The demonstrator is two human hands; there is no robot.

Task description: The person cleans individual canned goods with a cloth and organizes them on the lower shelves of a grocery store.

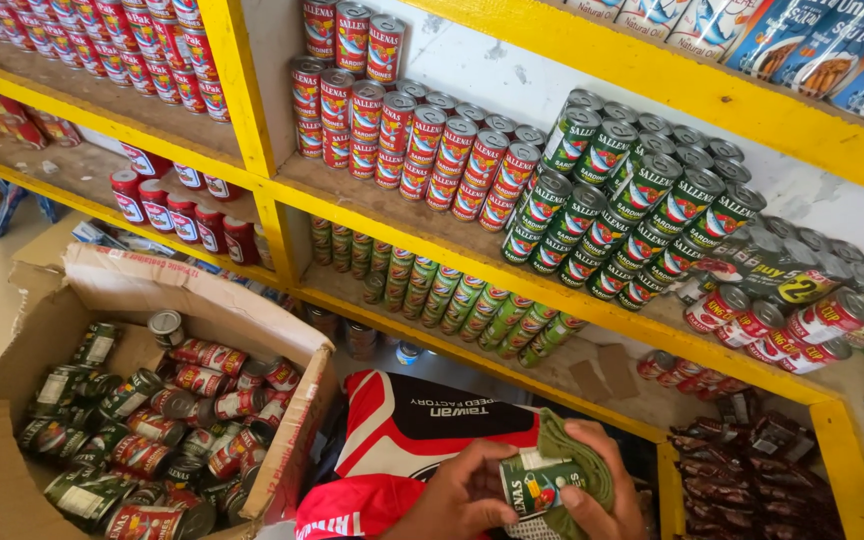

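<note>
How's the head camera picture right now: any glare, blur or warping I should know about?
Head view: even daylight, no harsh glare; the yellow shelves bow from wide-angle distortion; the green can in both hands is fairly sharp; the cardboard box interior sits in soft shadow.

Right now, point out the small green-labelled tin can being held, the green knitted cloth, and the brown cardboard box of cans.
small green-labelled tin can (535, 487), head view, on its label.
green knitted cloth (564, 442), head view, on the fold above the can.
brown cardboard box (142, 283), head view, on its back flap.
</note>
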